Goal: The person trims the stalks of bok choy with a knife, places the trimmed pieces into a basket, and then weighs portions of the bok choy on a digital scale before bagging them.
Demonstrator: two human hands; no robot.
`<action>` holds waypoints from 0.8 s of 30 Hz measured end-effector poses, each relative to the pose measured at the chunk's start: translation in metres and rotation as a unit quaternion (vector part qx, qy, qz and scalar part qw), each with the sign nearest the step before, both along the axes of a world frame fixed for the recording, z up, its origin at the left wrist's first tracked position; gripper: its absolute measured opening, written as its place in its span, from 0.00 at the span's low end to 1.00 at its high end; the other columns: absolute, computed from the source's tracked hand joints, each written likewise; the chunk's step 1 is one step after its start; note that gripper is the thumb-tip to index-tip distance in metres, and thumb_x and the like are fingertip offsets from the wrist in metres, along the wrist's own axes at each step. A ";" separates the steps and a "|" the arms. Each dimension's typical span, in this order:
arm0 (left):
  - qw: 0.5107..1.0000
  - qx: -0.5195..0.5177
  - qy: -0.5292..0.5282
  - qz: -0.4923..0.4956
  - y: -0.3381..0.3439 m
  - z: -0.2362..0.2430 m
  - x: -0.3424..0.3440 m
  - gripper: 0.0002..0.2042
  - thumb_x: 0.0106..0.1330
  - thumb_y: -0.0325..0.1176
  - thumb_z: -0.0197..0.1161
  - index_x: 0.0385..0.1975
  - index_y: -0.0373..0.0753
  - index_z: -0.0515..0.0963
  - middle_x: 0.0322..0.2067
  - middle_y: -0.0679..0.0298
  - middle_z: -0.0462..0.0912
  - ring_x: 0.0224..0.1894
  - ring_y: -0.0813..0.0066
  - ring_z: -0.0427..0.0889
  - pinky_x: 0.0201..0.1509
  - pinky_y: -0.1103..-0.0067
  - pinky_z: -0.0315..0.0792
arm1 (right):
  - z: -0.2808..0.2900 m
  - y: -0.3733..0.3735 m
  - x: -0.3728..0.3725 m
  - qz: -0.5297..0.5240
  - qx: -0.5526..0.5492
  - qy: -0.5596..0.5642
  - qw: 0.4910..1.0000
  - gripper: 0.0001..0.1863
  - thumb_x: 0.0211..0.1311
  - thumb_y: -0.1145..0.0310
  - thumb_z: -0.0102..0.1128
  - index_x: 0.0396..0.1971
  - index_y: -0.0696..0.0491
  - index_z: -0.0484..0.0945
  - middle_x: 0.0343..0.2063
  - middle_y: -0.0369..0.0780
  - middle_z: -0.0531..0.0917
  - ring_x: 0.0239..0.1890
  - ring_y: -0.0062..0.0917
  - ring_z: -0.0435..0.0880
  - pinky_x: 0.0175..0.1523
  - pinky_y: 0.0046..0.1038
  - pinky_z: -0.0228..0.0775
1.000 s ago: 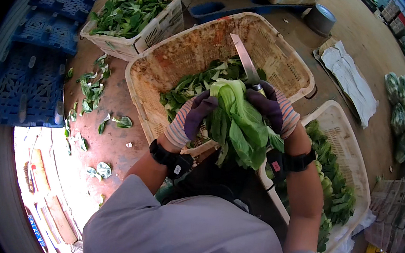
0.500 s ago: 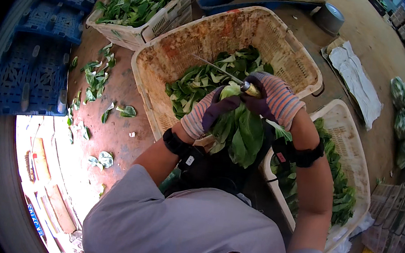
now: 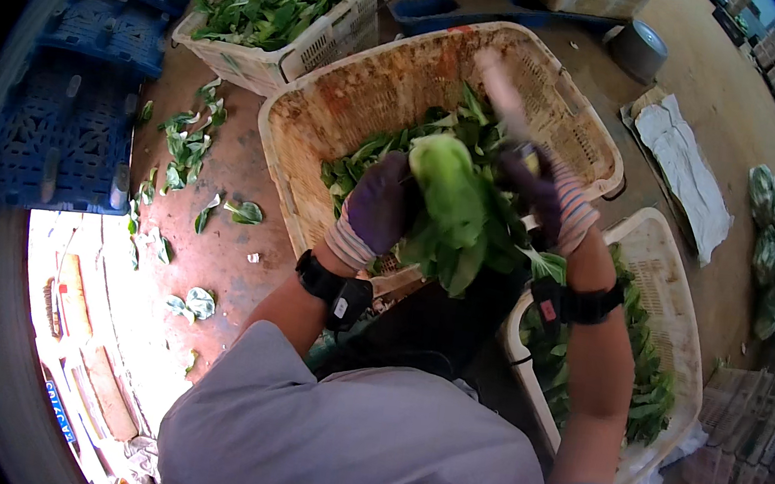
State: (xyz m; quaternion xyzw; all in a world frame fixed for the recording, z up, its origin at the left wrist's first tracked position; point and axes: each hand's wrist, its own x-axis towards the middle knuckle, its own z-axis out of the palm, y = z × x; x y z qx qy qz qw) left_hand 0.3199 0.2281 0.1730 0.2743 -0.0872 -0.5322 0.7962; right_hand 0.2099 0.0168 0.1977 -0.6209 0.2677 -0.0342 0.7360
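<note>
Brown floor (image 3: 237, 153) surrounds you; fingers clamped, your purple-gloved left hand (image 3: 380, 205) holds a leafy green vegetable (image 3: 453, 192), purple-gloved right hand (image 3: 543, 189) a blurred metal-bladed knife (image 3: 502, 93).

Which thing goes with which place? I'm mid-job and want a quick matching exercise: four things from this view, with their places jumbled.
Things:
1. Knife
2. Leafy green bunch
3. Blue pallets
4. White sheet

Places:
A. To the right of the large stained crate
B. Gripped in the right hand, blurred and pointing away from the wearer
C. At the far left of the view
D. Between the left hand and the right hand

Right pairs: 1-B, 2-D, 3-C, 4-A
</note>
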 end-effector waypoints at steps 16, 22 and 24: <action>0.992 -0.103 0.009 -0.069 -0.004 -0.018 -0.026 0.31 0.62 0.41 0.58 0.62 0.39 0.54 0.54 0.57 0.67 0.56 0.67 0.69 0.59 0.72 0.66 | 0.017 0.049 -0.030 0.032 0.011 -0.088 0.996 0.18 0.55 0.66 0.64 0.45 0.55 0.74 0.34 0.31 0.77 0.36 0.13 0.74 0.43 0.20 0.68; 0.896 0.037 -0.427 0.117 -0.017 -0.023 -0.028 0.41 0.50 0.26 0.69 0.62 0.38 0.49 0.54 0.59 0.65 0.54 0.69 0.68 0.55 0.74 0.67 | 0.015 0.055 -0.024 -0.011 -0.282 -0.144 0.949 0.22 0.47 0.64 0.69 0.42 0.58 0.75 0.34 0.40 0.78 0.37 0.26 0.76 0.43 0.27 0.69; 0.950 0.040 -0.306 0.047 -0.012 -0.010 -0.029 0.35 0.50 0.26 0.69 0.58 0.37 0.58 0.50 0.62 0.70 0.51 0.74 0.71 0.53 0.77 0.69 | 0.022 0.050 -0.025 0.040 -0.334 -0.153 0.929 0.22 0.45 0.64 0.70 0.40 0.57 0.76 0.34 0.43 0.78 0.37 0.30 0.77 0.44 0.29 0.69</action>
